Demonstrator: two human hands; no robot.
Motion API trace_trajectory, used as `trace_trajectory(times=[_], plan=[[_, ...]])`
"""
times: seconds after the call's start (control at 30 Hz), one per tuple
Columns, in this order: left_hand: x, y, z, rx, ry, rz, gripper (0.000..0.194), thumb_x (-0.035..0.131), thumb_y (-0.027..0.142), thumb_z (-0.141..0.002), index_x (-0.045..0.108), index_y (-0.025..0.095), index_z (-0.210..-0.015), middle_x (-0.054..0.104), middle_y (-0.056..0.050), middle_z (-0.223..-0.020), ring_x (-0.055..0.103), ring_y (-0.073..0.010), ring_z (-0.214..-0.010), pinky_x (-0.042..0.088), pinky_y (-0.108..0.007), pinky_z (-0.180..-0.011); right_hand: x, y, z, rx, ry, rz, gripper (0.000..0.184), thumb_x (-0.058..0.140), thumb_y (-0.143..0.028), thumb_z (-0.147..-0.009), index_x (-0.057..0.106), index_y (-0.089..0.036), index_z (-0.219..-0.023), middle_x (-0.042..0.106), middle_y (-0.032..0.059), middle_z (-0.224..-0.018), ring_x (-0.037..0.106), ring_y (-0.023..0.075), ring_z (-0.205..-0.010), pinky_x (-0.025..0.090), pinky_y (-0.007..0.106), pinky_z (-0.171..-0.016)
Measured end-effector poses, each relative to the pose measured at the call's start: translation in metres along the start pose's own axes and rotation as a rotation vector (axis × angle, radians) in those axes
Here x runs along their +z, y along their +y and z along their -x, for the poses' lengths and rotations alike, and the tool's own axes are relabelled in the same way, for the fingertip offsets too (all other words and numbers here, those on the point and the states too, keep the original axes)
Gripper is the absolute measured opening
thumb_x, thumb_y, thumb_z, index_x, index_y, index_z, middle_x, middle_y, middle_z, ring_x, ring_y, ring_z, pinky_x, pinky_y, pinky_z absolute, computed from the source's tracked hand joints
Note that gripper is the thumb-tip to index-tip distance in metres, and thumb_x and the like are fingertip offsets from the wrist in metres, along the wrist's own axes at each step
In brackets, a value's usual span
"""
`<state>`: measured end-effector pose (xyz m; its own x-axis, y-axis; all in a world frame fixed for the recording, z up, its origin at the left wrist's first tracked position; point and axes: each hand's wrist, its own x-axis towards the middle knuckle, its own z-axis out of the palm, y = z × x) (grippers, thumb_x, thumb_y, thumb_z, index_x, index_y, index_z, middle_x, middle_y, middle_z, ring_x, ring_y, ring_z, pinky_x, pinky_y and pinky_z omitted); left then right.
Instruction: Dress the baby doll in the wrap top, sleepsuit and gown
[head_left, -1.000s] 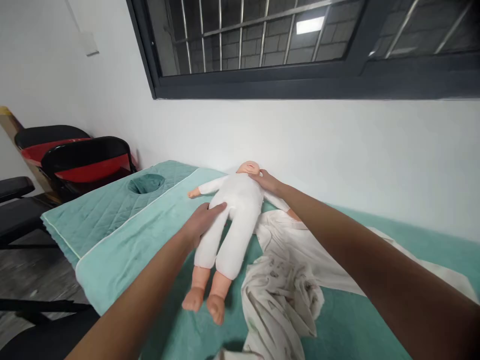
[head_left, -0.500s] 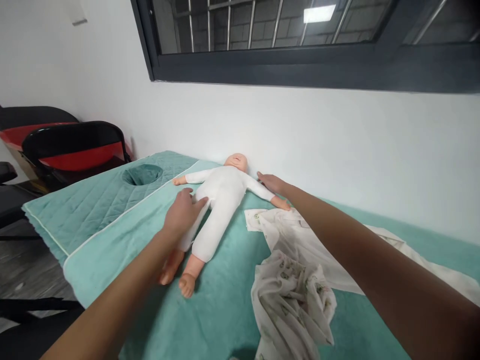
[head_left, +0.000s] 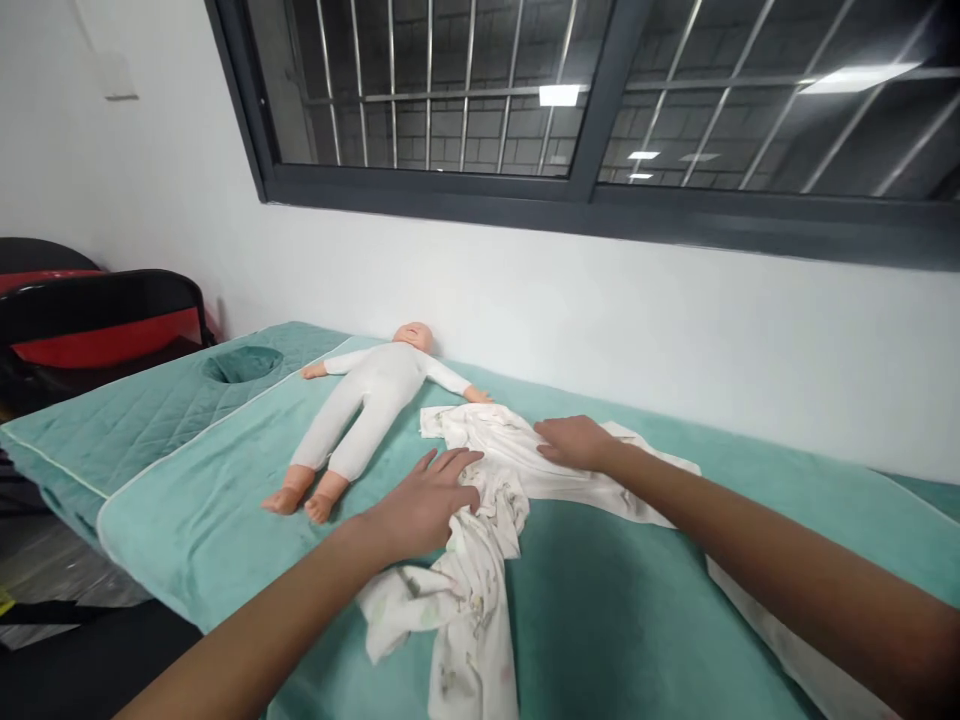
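My left hand [head_left: 429,503] lies over a bunched white baby garment with a small print [head_left: 480,590], its fingers stretched and apart. My right hand [head_left: 574,442] is on or just above a plain-looking white piece of clothing [head_left: 502,435], thumb and fingers slightly apart. Whether it touches the cloth, I cannot tell. A baby doll [head_left: 379,385] in a white long-sleeved suit lies on its back to the left of both hands, arms spread, head by the wall. The doll's hand on the right side rests near the edge of the clothing.
Everything lies on a green padded bed cover [head_left: 600,600] with a round hole [head_left: 244,364] at the far left. More white cloth [head_left: 780,630] lies under my right forearm. Black and red chairs [head_left: 112,330] stand at left. Behind are a white wall and a barred window [head_left: 450,100].
Both hands have moved from beside the doll to the white clothes on its right. My view has turned right and up. The printed garment's bunched part now sits under my left hand.
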<state>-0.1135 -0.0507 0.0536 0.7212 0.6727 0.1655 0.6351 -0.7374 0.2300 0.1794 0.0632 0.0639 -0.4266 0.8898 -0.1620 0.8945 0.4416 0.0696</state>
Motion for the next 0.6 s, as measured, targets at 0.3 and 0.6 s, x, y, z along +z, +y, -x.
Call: trace_trajectory(times=[0.3, 0.6], plan=[[0.016, 0.055, -0.072, -0.081, 0.166, -0.168, 0.033, 0.049, 0.000, -0.067, 0.055, 0.020, -0.093, 0.062, -0.009, -0.112, 0.055, -0.0249, -0.112, 0.033, -0.049, -0.105, -0.009, -0.060, 0.132, -0.187, 0.195, 0.155, 0.023, 0.037, -0.022, -0.094, 0.057, -0.019, -0.105, 0.062, 0.0103, -0.098, 0.062, 0.0204, -0.079, 0.039, 0.028, -0.061], [-0.036, 0.097, -0.086, -0.396, 0.807, 0.034, 0.046, 0.046, 0.006, -0.073, 0.048, 0.022, -0.116, 0.059, -0.007, -0.114, 0.058, -0.0237, -0.107, 0.045, -0.033, -0.087, -0.013, -0.006, 0.137, -0.044, 0.130, -0.783, 0.103, 0.072, -0.059, -0.067, 0.021, -0.022, -0.149, 0.024, 0.0175, -0.152, 0.035, 0.0352, -0.133, 0.031, 0.050, -0.107]])
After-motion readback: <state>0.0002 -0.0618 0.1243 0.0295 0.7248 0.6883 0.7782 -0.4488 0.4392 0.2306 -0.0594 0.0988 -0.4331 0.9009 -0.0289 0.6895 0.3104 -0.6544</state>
